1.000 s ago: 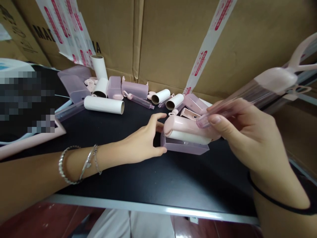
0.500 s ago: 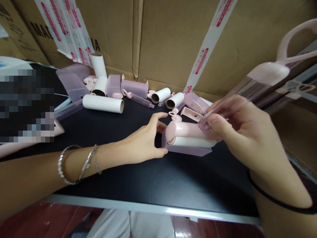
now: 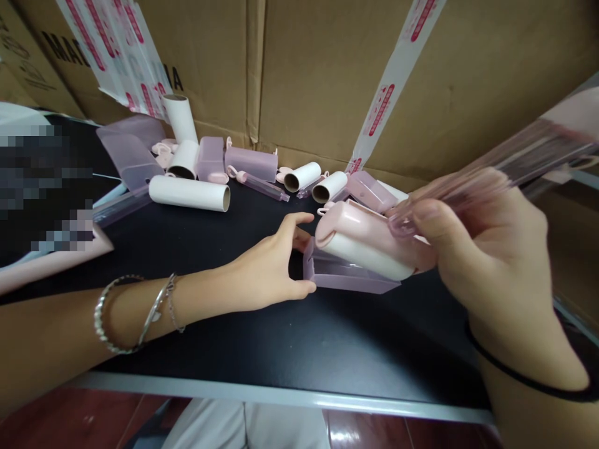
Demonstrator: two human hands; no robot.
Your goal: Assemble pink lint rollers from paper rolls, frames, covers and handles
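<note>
My left hand steadies the left end of a translucent purple tray-like case on the black table, thumb and fingers around its edge. My right hand grips a pink lint roller with a white roll, tilted up out of the case. The same hand also holds a clear pink-tinted handle tube that reaches up to the right and is blurred.
Loose parts lie at the back of the table: white roll cores, purple cases, clear tubes, small pink caps. Taped cardboard boxes wall off the rear. A pixelated dark patch sits at the left. The table's metal front edge runs across below.
My right hand has lifted the roller's right end up out of the purple case, and the clear tube has swung upward. My left hand has stayed on the case.
</note>
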